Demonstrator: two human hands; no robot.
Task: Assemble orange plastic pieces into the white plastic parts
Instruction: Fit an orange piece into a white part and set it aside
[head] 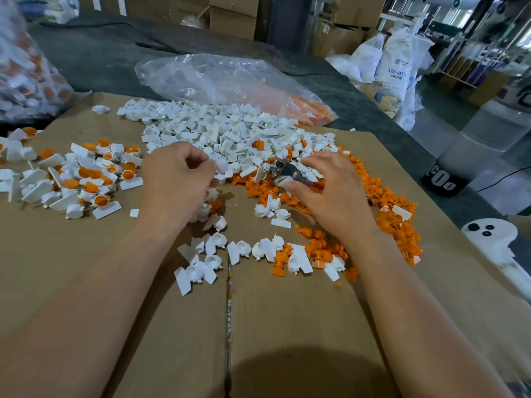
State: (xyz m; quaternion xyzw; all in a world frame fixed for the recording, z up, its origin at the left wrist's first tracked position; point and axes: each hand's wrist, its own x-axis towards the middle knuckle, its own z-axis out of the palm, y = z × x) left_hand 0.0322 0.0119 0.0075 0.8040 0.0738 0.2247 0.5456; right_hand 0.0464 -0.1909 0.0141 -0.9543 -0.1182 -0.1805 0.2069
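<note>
In the head view the left hand (178, 179), curled, pinches one white part (222, 167) at the near edge of the white heap (218, 127), while the right hand (327, 193) is wrapped round a grey metal tool (287, 171) above the cardboard tabletop (287, 326). The held part lies just left of the tool, a small gap between them, and the orange pieces (385, 196) are heaped under and to the right of the right hand, so I judge that hand the nearer to fetch one
</note>
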